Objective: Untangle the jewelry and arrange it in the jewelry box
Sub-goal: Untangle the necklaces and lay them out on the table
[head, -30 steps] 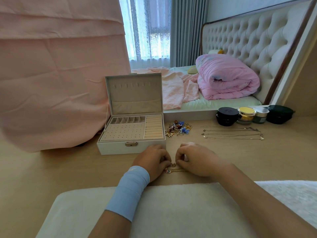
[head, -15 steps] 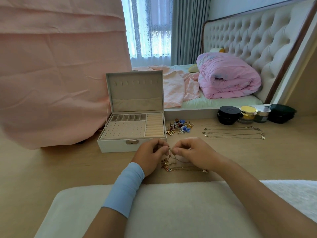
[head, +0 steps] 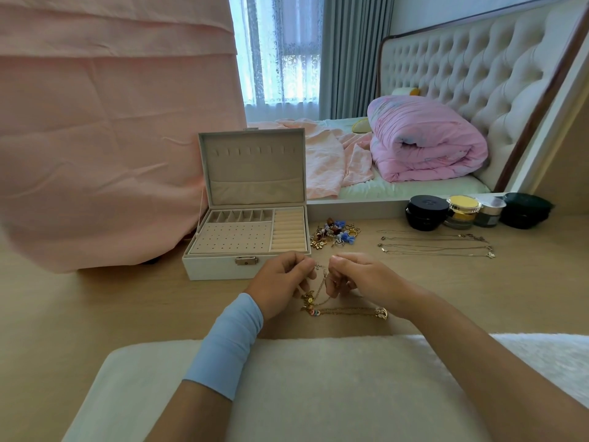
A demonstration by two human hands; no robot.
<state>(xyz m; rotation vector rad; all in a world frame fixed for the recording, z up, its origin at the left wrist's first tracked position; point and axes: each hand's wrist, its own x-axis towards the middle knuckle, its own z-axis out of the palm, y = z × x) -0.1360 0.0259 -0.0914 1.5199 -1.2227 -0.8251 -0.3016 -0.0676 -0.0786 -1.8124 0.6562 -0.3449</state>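
The tangled gold chain (head: 320,293) hung between your hands, just in front of the open jewelry box (head: 216,271). Its upper part dropped steeply from your fingertips. Its lower stretch lay left to right on the table (head: 478,291), with coloured beads at the left end and a gold charm at the right. Your left hand (head: 280,282) and right hand (head: 360,279), close together, each pinched the chain near its top. The knot's links were too fine to make out. Beyond lay a charm pile (head: 334,234), straightened necklaces (head: 436,247) and jars (head: 427,212), their lid markings too small to read.

Tangled gold chains (head: 347,311) lie partly lifted beside the open white jewelry box (head: 216,269).
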